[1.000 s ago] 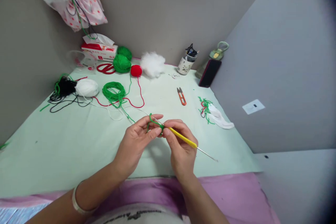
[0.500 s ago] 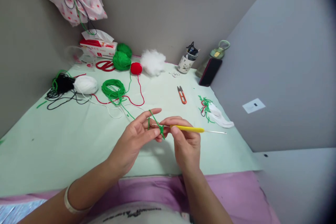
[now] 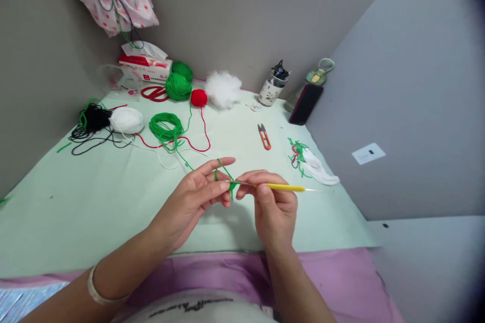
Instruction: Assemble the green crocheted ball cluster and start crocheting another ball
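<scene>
My left hand (image 3: 197,194) pinches a small piece of green crochet (image 3: 232,186) between thumb and fingers. Green yarn runs over its raised index finger and trails back to a loose green coil (image 3: 165,128) on the table. In my right hand (image 3: 276,207) is a crochet hook (image 3: 284,187) with a yellow handle, held like a pencil. Its thin metal tip points left and meets the green stitches; the other metal end sticks out to the right.
Behind my hands lie orange thread snips (image 3: 264,137), a white yarn ball (image 3: 128,120), black yarn (image 3: 96,117), a red yarn ball (image 3: 199,97), green balls (image 3: 179,87), red scissors (image 3: 154,93) and white stuffing (image 3: 223,89). A phone (image 3: 306,104) leans on a bottle (image 3: 317,74) at right, behind yarn scraps (image 3: 299,154).
My right hand has moved a little to the right with the crochet hook, drawing its tip back toward the green stitches. The left hand stays nearly in place. The whole view has shifted slightly.
</scene>
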The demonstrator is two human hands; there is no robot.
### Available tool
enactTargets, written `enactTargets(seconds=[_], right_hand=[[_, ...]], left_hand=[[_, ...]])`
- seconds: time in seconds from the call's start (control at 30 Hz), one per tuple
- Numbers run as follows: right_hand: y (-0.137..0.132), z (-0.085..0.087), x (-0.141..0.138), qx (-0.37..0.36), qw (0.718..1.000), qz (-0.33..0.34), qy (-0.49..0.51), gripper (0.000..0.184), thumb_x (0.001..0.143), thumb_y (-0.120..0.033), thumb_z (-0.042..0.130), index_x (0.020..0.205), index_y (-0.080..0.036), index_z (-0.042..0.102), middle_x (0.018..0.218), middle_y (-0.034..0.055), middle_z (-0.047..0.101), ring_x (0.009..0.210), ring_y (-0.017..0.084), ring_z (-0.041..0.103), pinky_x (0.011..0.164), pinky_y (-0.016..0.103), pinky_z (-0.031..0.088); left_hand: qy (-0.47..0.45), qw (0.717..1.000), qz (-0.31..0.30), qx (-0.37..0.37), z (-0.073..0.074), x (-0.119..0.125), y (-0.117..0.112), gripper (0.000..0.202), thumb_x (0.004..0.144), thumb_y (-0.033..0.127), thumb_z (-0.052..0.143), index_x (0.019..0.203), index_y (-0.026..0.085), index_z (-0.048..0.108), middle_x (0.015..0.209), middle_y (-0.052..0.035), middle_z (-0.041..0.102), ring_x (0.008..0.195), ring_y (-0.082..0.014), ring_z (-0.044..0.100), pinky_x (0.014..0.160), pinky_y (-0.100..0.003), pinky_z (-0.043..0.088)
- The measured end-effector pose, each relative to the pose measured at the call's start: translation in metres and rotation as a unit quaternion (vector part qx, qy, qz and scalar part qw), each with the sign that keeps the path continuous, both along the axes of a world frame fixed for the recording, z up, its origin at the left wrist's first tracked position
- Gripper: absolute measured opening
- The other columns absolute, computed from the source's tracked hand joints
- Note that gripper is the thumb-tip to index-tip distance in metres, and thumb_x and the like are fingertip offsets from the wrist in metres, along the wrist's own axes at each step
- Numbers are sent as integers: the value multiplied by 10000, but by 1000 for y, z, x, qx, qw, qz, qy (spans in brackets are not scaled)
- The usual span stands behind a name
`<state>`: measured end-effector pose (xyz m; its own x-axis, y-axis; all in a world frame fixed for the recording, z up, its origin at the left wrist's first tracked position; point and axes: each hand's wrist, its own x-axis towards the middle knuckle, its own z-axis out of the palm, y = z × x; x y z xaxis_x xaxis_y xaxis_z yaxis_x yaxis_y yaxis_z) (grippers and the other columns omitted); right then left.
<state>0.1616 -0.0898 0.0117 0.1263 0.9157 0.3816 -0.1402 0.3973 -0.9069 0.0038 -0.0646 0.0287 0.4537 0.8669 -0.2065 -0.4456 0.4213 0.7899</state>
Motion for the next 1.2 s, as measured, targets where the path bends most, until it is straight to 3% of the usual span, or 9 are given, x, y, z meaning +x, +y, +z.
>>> enactTargets(seconds=[0.13, 0.27, 0.47, 0.53, 0.6, 0.73, 0.93, 1.1, 1.2], right_hand=[[0, 8, 7, -20, 999, 29, -16, 183, 999, -305, 543, 969, -243, 713, 946, 51, 739, 708, 163, 688, 661, 345, 582], [-8, 13, 10, 49, 987, -15, -152, 231, 1005, -196, 491, 1054, -265, 706, 974, 49, 733, 793, 183, 710, 717, 365, 590], [-16, 2, 5, 202, 879, -115, -417, 422, 920, -113, 607, 1247, -367, 683, 1108, 54, 724, 1012, 222, 692, 816, 361, 578], [-16, 0, 3, 197, 888, -128, -396, 410, 926, -121, 602, 1237, -373, 694, 1120, 55, 712, 1015, 222, 681, 819, 368, 572], [-15, 1, 2, 155, 931, -127, -304, 342, 949, -126, 565, 1168, -336, 723, 1031, 56, 712, 934, 209, 674, 776, 369, 563], [-7, 6, -1, 69, 991, -76, -91, 228, 985, -177, 534, 983, -268, 743, 836, 34, 661, 729, 161, 618, 643, 325, 527], [-5, 0, -4, 97, 977, -80, -174, 247, 954, -104, 568, 1050, -259, 735, 956, 45, 716, 878, 185, 673, 732, 345, 568], [-10, -9, -5, 193, 906, -139, -349, 394, 914, -54, 604, 1214, -287, 709, 1110, 77, 690, 972, 192, 674, 784, 338, 572], [-5, -5, -1, 149, 941, -129, -274, 311, 929, -78, 597, 1121, -276, 740, 1005, 56, 697, 895, 174, 670, 743, 322, 559]], left_hand=[[39, 997, 20, 62, 0, -3, 1, 412, 859, 282, 739, 1257, 221, 652, 813, 27, 611, 691, -105, 595, 714, -257, 467], [76, 990, 47, 114, -1, -3, 0, 409, 855, 256, 743, 1251, 218, 646, 806, 28, 616, 699, -116, 606, 728, -269, 484], [16, 997, 42, 60, -6, 2, -4, 527, 805, 264, 804, 1296, 224, 615, 805, 30, 643, 684, -110, 598, 687, -253, 489], [-18, 1000, 9, 5, -8, 2, -4, 504, 827, 287, 790, 1297, 216, 624, 773, 34, 630, 654, -91, 579, 664, -231, 479], [-29, 999, -2, -32, -9, 1, -3, 453, 842, 275, 778, 1270, 201, 650, 750, 37, 611, 640, -73, 561, 655, -209, 468], [-12, 999, 36, 1, -7, 0, -2, 412, 834, 240, 781, 1232, 209, 677, 764, 43, 595, 634, -61, 555, 656, -199, 461], [22, 998, 37, 51, -7, 6, -6, 376, 846, 230, 766, 1215, 237, 697, 833, 26, 624, 714, -85, 593, 709, -212, 481], [-25, 999, 40, -5, -12, 8, -5, 400, 833, 227, 783, 1225, 247, 701, 791, 35, 599, 663, -60, 541, 657, -171, 469], [-60, 995, 17, -71, -14, 3, 1, 416, 826, 210, 788, 1233, 205, 702, 739, 36, 566, 622, -45, 510, 624, -149, 460]])
